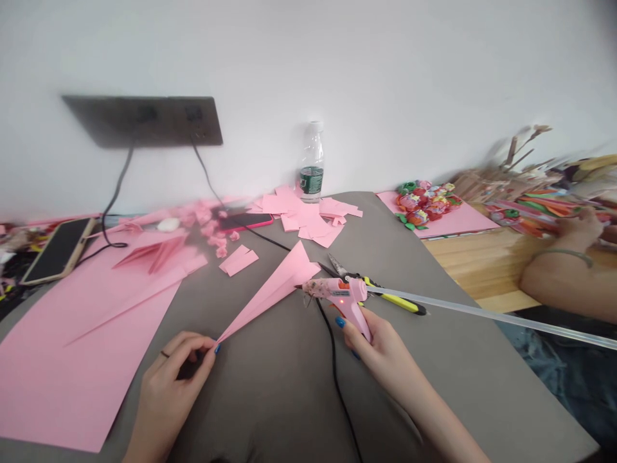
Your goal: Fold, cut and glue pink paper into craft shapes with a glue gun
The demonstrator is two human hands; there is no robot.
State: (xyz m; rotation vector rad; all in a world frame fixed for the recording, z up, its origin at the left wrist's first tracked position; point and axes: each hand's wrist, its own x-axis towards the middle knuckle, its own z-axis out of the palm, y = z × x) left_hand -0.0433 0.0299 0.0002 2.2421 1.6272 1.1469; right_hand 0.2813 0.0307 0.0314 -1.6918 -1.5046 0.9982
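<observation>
My left hand (180,379) pinches the narrow tip of a folded pink paper cone (270,286) between thumb and fingers. The cone points toward me, with its wide end away over the grey table (270,399). In my right hand (373,334) is a pink hot glue gun (337,292), gripped by its handle, with a small light glowing on its side. Its dark nozzle is at the right edge of the cone; whether they touch I cannot tell. A long clear glue stick (482,313) sticks out of its back. Behind the gun lie scissors (390,297) with yellow-and-black handles.
Pink paper sheets (87,386) lie left, near a phone (60,251). Paper scraps (308,218) surround a plastic bottle (312,167) by the wall. A black cord (332,360) crosses the table. Paper flowers (427,204) lie right, near another person's arm (563,273).
</observation>
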